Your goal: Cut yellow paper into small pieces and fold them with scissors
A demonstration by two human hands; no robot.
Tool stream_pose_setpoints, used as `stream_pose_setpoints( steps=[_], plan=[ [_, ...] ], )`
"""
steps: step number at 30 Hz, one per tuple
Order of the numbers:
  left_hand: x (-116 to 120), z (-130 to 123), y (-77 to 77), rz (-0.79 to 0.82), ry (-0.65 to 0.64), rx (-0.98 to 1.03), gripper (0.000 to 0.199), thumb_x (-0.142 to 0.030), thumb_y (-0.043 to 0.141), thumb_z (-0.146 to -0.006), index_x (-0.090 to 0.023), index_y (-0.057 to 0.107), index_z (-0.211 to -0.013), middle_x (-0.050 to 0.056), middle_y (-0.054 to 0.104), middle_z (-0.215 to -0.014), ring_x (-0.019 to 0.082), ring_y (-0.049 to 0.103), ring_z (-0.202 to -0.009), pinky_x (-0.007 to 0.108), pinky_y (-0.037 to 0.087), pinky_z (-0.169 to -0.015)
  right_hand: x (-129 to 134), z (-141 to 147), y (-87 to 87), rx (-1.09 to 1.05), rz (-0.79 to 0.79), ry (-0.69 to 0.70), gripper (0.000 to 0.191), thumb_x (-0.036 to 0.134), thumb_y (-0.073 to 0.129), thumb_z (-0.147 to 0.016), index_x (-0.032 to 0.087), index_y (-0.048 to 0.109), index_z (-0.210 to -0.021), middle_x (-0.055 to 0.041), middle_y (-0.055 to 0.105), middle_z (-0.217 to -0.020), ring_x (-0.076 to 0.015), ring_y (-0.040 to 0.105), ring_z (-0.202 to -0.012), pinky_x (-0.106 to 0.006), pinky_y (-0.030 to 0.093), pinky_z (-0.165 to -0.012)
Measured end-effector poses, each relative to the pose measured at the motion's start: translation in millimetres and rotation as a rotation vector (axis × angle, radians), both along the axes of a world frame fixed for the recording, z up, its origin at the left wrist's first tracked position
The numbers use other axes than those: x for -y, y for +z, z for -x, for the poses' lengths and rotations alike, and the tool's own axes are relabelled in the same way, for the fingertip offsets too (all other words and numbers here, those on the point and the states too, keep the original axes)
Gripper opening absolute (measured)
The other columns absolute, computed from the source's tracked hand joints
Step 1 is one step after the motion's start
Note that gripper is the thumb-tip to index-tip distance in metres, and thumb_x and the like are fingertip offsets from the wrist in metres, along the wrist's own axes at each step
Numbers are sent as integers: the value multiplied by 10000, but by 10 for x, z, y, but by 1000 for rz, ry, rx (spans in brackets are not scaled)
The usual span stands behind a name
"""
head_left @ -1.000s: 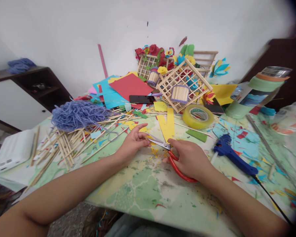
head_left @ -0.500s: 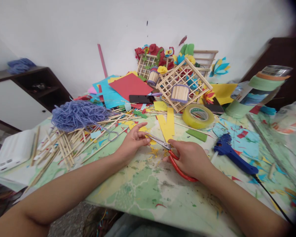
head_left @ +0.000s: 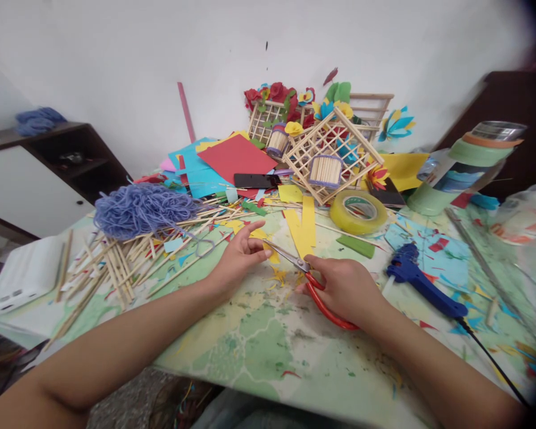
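Note:
My right hand [head_left: 346, 289] is wrapped round the red handles of a pair of scissors [head_left: 301, 264], whose blades point left. My left hand [head_left: 241, 256] is at the blade tips, its index finger raised, its thumb and other fingers drawn together. What lies between those fingers, if anything, is too small to make out. Bits of yellow paper [head_left: 274, 257] show by the tips, but I cannot tell whether they are held or on the table. Just beyond the scissors lie yellow paper strips [head_left: 308, 220], with yellow scraps [head_left: 277, 277] scattered below the blades.
A roll of clear tape [head_left: 339, 220], a blue glue gun [head_left: 424, 286] and a bottle [head_left: 455, 167] stand to the right. Purple yarn [head_left: 145, 208] and wooden sticks [head_left: 120, 268] lie left. Behind are a phone [head_left: 255, 180], red paper [head_left: 239, 156] and stick lattices [head_left: 304, 149] with paper flowers.
The view has shifted very slightly. Both hands and the scissors hold almost the same place, with the blades looking slightly more closed.

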State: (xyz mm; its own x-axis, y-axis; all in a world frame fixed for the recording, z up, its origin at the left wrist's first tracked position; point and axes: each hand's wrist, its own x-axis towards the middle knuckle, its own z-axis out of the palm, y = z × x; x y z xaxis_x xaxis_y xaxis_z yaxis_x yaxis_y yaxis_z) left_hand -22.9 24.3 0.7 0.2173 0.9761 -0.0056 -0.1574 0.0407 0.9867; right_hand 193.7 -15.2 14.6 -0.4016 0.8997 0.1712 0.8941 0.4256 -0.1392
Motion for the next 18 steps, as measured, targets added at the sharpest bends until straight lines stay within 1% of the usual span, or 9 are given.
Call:
stream_pose_setpoints(
  steps=[4, 12, 18],
  plan=[
    [-3, 8, -1, 1, 14, -16, 666, -215, 709, -682, -220, 411, -1277, -33, 616, -717, 96, 566, -680, 209, 400, -664, -2, 2, 9, 9, 10, -6, 455, 562, 445, -819, 221, 610, -1071, -28, 682, -684, -202, 637, -647, -259, 301, -522],
    [-27, 19, -2, -40, 27, -38, 670, -228, 705, -681, -208, 403, -1279, -23, 630, -713, 109, 571, -669, 224, 402, -653, 0, -3, 12, 4, 12, -15, 512, 629, 481, -777, 226, 618, -1060, -29, 697, -722, -214, 649, -673, -262, 317, -529],
    [-55, 27, -12, -53, 40, -40, 669, -216, 702, -685, -200, 398, -1280, -10, 636, -726, 112, 576, -678, 230, 411, -661, 5, -2, 13, 18, 2, -26, 499, 618, 454, -797, 229, 619, -1062, -45, 709, -761, -214, 652, -683, -263, 313, -528]
  ],
)
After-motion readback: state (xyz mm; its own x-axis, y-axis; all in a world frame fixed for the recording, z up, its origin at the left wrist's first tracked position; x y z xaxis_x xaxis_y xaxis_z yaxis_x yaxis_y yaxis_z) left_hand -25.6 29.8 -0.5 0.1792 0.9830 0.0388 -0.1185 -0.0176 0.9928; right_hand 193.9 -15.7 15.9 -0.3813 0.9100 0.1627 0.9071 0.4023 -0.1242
